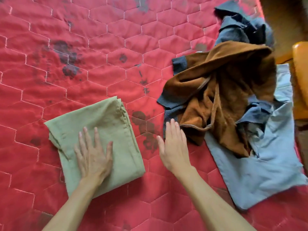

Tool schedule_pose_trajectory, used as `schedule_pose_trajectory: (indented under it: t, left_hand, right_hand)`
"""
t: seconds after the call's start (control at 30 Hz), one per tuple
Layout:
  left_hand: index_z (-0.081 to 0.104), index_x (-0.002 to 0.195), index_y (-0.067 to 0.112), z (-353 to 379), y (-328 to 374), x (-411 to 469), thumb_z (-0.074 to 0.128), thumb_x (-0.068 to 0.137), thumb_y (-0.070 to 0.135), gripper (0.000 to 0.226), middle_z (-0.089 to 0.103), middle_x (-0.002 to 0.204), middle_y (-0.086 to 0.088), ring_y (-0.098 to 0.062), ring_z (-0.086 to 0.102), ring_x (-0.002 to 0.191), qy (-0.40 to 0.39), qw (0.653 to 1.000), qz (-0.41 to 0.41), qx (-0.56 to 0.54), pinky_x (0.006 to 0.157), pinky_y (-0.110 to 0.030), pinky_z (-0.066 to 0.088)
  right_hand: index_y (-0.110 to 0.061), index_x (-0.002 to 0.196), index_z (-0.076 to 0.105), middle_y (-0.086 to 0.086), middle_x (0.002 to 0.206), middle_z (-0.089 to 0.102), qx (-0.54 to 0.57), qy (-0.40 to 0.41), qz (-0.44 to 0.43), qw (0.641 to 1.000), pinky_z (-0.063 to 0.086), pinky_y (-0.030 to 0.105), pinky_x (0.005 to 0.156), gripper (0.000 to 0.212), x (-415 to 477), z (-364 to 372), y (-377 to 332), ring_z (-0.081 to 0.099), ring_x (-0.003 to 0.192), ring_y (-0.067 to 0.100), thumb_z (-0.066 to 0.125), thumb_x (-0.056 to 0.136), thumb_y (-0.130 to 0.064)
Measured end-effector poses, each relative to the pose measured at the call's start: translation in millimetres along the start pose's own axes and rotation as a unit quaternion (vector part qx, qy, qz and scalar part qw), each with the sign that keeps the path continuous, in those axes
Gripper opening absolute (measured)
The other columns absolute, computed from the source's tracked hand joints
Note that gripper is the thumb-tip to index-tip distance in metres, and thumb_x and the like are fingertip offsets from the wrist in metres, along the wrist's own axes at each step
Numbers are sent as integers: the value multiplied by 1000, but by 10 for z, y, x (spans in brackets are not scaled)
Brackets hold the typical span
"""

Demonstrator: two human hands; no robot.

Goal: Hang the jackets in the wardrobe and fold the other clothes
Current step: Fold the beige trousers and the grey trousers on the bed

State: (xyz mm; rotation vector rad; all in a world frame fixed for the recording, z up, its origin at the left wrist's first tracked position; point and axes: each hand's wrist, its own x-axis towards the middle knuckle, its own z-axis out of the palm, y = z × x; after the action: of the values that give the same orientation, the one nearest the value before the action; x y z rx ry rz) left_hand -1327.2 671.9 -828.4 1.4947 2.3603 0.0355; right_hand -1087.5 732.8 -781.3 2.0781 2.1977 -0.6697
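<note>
Two hands reach out over a red bed cover (83,47) with six-sided stitching and dark spots on it. At the near left lies a green cloth (103,117), folded into a neat flat shape. The left hand (93,157) lies flat on top of it, palm down, with its fingers straight and spread apart. Just to the right, the right hand (173,144) is held flat too, with its fingers straight and close together. Its fingertips are right at the grey ribbed edge of a brown jacket (225,80); I cannot tell if they touch it. The brown jacket lies in a crumpled heap, not folded. It rests partly on a light blue garment (266,164) that is spread on the bed at the near right. Farther away, a dark blue garment (236,30) lies bunched up behind the jacket. At the far right edge stands a wooden chair (300,72).
</note>
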Motion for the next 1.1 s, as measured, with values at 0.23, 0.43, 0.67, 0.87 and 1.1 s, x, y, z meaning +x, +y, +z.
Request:
schedule_pose_trajectory:
  t: [0.23,0.43,0.67,0.87,1.1]
  left_hand:
    - [30,154,9,192,1285,-401,31,97,49,70,22,162,-19,-36,21,150,0,983,181,-19,116,-56,23]
    - [34,152,6,512,1894,-980,33,98,43,65,26,161,-19,-35,23,149,-44,958,284,9,116,-54,27]
    - [35,151,7,778,2109,-1326,35,98,42,63,35,156,-21,-38,34,143,-103,928,356,31,111,-53,39]
    - [33,150,2,878,2196,-1394,32,98,43,67,36,154,-24,-40,33,143,-117,921,368,52,113,-51,37]
    - [14,158,15,666,2664,-1665,28,98,56,73,19,164,-4,-14,16,152,-208,906,337,-151,123,-34,18]
  right_hand:
    - [-1,149,39,18,158,33,53,50,64,995,28,44,119,68,-453,-169,632,29,148,31,26,96,-43]
    - [-1,148,39,22,159,28,69,52,180,980,30,47,118,65,-1003,-76,1331,30,147,35,35,96,-39]
    - [-8,150,30,33,158,2,68,20,442,894,31,54,112,83,-1503,-28,2272,22,144,48,70,83,-33]
    - [-14,141,39,22,130,50,233,15,454,860,42,38,96,65,-1637,-54,2666,52,117,39,73,86,-24]
    - [-21,88,68,-6,85,71,377,89,331,860,36,19,68,23,-1719,-318,2197,61,77,15,62,74,-3]
